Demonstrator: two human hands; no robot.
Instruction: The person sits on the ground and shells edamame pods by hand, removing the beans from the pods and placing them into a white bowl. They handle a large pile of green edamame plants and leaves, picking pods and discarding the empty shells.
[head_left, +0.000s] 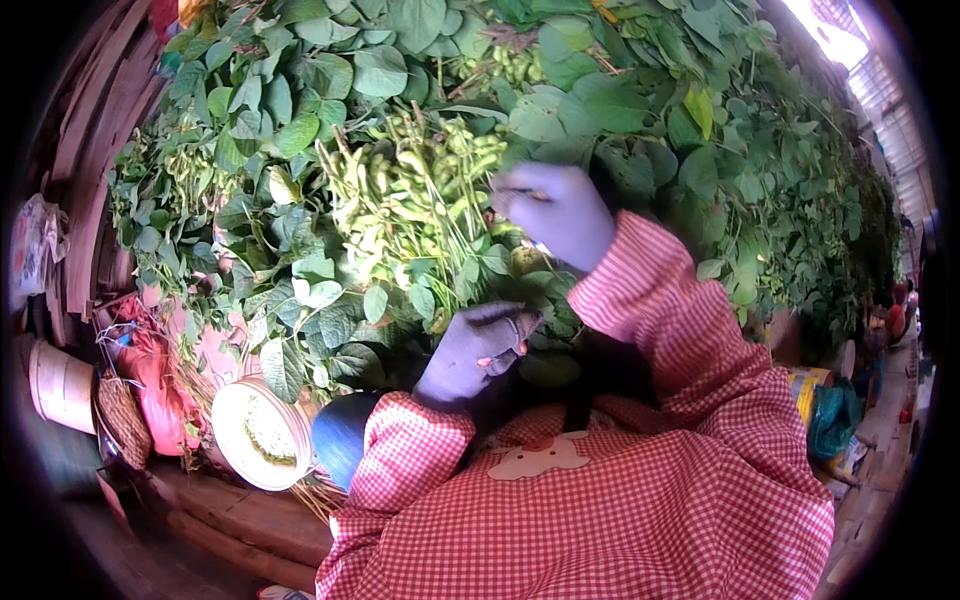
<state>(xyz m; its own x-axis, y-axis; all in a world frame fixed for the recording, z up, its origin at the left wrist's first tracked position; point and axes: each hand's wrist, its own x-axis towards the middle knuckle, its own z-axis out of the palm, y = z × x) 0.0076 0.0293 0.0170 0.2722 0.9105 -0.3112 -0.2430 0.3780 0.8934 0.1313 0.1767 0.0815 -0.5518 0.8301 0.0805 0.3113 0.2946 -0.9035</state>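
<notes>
My left hand (476, 352), in a thin purple-grey glove with bare fingertips showing, is curled just below a heap of green soybean pods (412, 187). Whether its fingers pinch anything is hidden. My right hand (559, 214), gloved alike and blurred, hovers at the right side of the pods with bent fingers. Its grip cannot be made out. The pods are still on their thin stems (450, 247), bunched together in front of me. Broad soybean leaves (382, 71) surround the bunch on all sides.
A white bucket (262, 431) with pale green beans inside stands by my left knee. Beyond it are a red plastic bag (157, 382), a woven basket (124, 420) and another white bucket (64, 386). Wooden planks (101, 150) line the left. A teal bag (832, 420) lies at right.
</notes>
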